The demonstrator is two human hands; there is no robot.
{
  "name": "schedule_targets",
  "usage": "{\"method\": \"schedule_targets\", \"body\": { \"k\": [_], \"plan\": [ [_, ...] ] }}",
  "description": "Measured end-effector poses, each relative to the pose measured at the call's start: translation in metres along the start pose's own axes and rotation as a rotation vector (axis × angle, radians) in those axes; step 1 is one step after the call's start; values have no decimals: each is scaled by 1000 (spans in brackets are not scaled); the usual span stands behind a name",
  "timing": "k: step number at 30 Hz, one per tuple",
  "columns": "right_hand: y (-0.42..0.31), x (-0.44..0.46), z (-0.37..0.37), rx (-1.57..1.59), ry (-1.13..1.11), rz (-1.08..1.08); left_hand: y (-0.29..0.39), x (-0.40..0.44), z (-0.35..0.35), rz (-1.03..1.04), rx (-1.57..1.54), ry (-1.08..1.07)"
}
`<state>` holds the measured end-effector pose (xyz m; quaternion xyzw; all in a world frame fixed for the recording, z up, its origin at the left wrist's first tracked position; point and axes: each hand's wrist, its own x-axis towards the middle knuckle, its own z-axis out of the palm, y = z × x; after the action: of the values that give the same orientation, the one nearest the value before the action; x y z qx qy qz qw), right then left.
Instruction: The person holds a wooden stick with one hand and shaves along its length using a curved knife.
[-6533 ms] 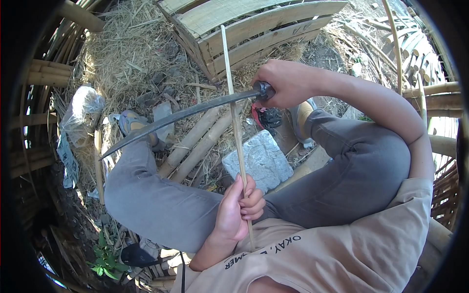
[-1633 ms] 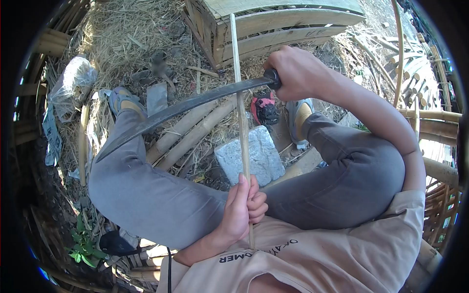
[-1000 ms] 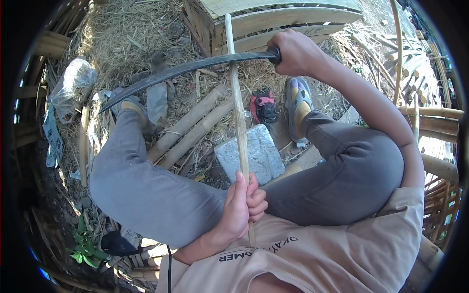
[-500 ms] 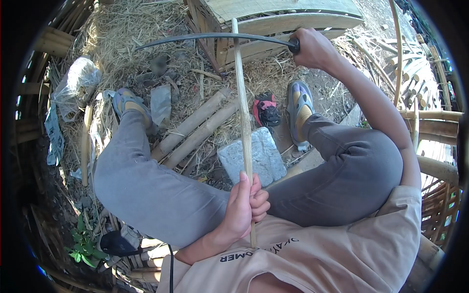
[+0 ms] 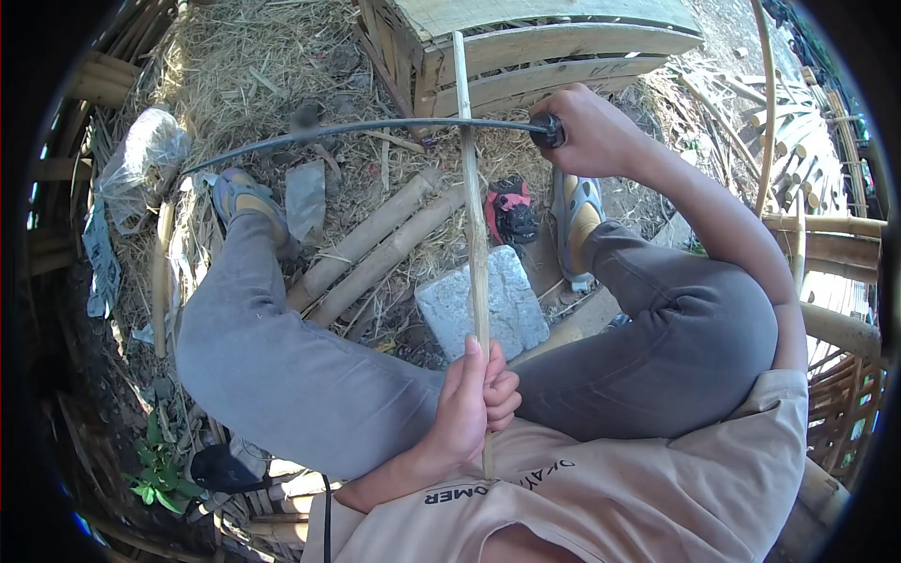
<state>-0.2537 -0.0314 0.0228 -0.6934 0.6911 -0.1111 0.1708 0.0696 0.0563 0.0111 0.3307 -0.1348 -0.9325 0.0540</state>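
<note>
My left hand (image 5: 462, 408) is wrapped round the lower part of a thin pale bamboo strip (image 5: 477, 235), close to my shirt. The strip points away from me, its far end in front of a wooden crate. In my closed right hand (image 5: 601, 133) is the dark handle (image 5: 546, 130) of a machete with a long, slightly curved blade (image 5: 361, 126). That blade lies crosswise at the strip's upper part, its tip toward the left. Whether its edge bites into the strip I cannot tell.
Between my feet lie a grey stone block (image 5: 446, 305), two bamboo poles (image 5: 375, 220) and a red-and-black bundle (image 5: 511, 211). The slatted wooden crate (image 5: 563, 47) stands ahead on straw. A clear plastic bag (image 5: 150, 155) is at left, cut bamboo (image 5: 798, 141) at right.
My right hand has drawn the machete down along the bamboo strip toward me and slightly left. My left hand keeps its grip, almost unmoved.
</note>
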Motion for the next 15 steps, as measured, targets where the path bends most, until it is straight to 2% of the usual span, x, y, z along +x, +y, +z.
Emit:
{"method": "schedule_targets", "body": {
  "k": [4, 10, 13, 15],
  "plan": [
    [-20, 1, -11, -175, -76, 0, -3, 0, -2, 6, 2, -3],
    [-19, 7, -6, -205, -34, 103, -3, 1, -2, 2, -11, -5],
    [15, 14, 7, -209, 145, 62, -3, 0, -2, -6, -23, -15],
    [31, 14, 6, -170, 144, 117, -2, -1, -1, -10, -21, -13]
  ]
}}
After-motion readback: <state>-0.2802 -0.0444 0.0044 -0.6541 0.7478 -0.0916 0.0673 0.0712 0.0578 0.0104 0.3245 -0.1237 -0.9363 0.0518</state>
